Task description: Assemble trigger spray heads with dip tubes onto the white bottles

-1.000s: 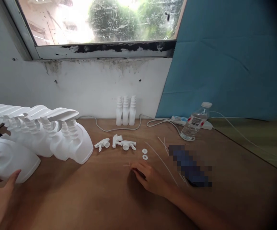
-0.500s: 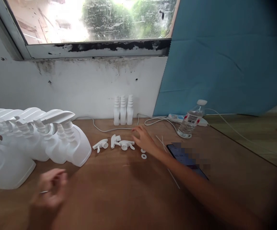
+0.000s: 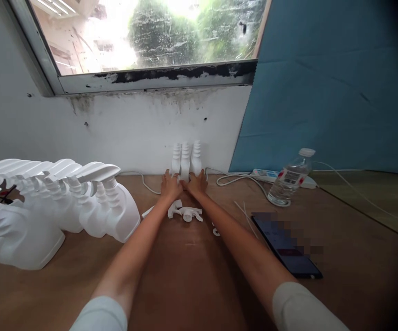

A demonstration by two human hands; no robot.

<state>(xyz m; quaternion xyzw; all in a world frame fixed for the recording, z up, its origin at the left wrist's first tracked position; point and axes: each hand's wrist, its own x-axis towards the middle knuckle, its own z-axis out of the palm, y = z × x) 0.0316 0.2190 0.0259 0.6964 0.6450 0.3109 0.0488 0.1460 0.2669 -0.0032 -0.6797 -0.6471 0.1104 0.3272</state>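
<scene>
Three slim white bottles with ridged necks (image 3: pixel 185 156) stand upright side by side against the wall. My left hand (image 3: pixel 170 186) reaches to the lower left of this row, and my right hand (image 3: pixel 196 185) is at its lower right. Both hands have their fingers on the bottles' lower parts, which they partly cover. Nearer me lie white trigger sprayer heads (image 3: pixel 190 214), one mostly hidden behind my left forearm. Small white ring washers (image 3: pixel 216 232) rest beside my right forearm, partly covered by it. Thin white tubes (image 3: pixel 246 218) lie to their right.
Large white bottles (image 3: pixel 123 209) stand close together at the left. On the right are a clear water bottle (image 3: pixel 288 181), a phone (image 3: pixel 285 248), a power strip (image 3: pixel 264 173) and a looped white cable (image 3: pixel 231 176). The wall and window (image 3: pixel 157 80) bound the table's back.
My left hand has come from the lower left, and my right hand from beside the sprayer heads, to the upright white bottles. The view has shifted slightly.
</scene>
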